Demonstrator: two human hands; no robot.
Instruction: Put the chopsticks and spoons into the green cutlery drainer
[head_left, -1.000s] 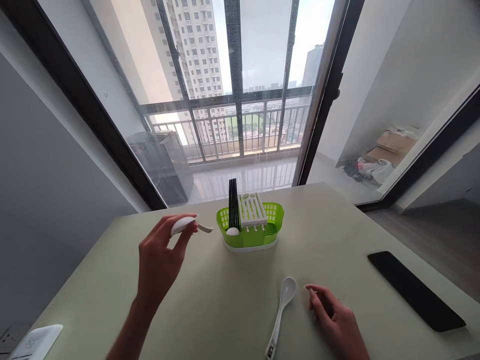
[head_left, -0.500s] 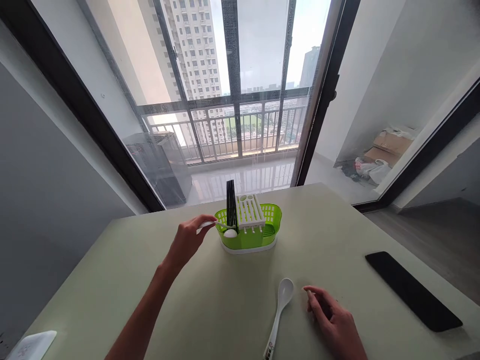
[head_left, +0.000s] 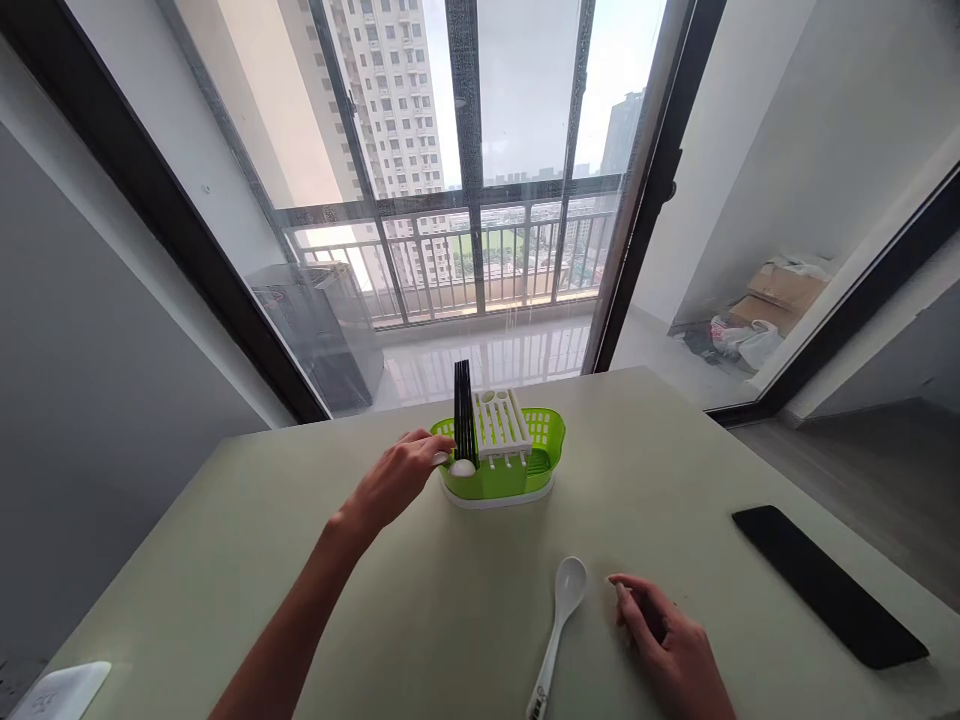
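My left hand is closed on a white spoon at the left end of a green basket. Fingers hide most of that spoon. A white rounded spoon bowl shows at the basket's front left rim; I cannot tell if it belongs to the held spoon. Black chopsticks stand upright in the basket, beside a white slotted rack. On the table, my right hand rests with fingers curled and nothing visible in them. Left of it lies another white spoon, bowl pointing away from me.
A long black flat piece lies along the right side of the pale table. The corner of a white dish shows at the lower left. Beyond the table's far edge are glass doors and a balcony railing.
My left hand has moved slightly right and toward the basket, and its fingers now cover more of the spoon. My right hand and the spoon on the table have stayed put.
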